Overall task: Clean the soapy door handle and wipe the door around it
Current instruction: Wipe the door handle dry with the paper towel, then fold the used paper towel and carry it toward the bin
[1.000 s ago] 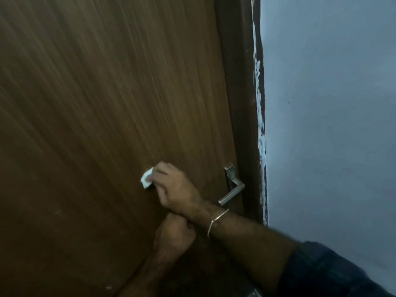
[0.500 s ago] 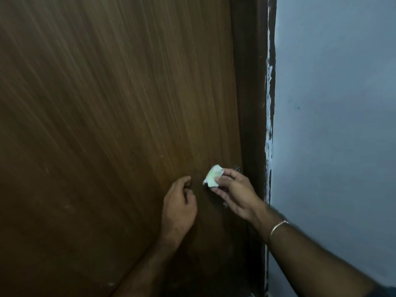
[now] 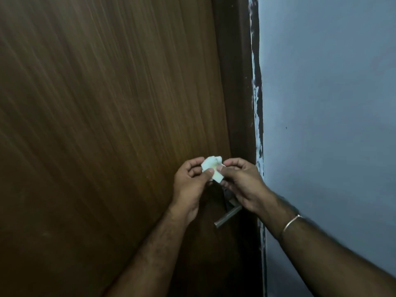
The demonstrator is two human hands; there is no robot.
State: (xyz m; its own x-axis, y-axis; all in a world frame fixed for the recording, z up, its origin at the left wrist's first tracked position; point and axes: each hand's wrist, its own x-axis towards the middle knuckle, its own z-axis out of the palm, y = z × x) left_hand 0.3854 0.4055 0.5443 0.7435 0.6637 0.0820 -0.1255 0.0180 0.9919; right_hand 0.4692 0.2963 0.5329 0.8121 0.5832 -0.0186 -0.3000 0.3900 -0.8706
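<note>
A small crumpled white tissue [image 3: 212, 166] is held in front of the brown wooden door [image 3: 107, 125]. My left hand [image 3: 189, 186] pinches its left side between thumb and fingers. My right hand [image 3: 244, 185] pinches its right side. Below the hands, the metal lever door handle [image 3: 227, 217] sticks out from the door near the frame. Its upper part is hidden behind my right hand.
A dark door frame [image 3: 237, 93] runs down the right of the door. A strip of chipped paint [image 3: 258, 103] borders the grey-blue wall [image 3: 332, 125]. A thin metal bangle [image 3: 291, 222] circles my right wrist.
My left hand has come off the door and taken hold of the tissue together with my right hand. Both hands now sit above the handle, whose lever shows again.
</note>
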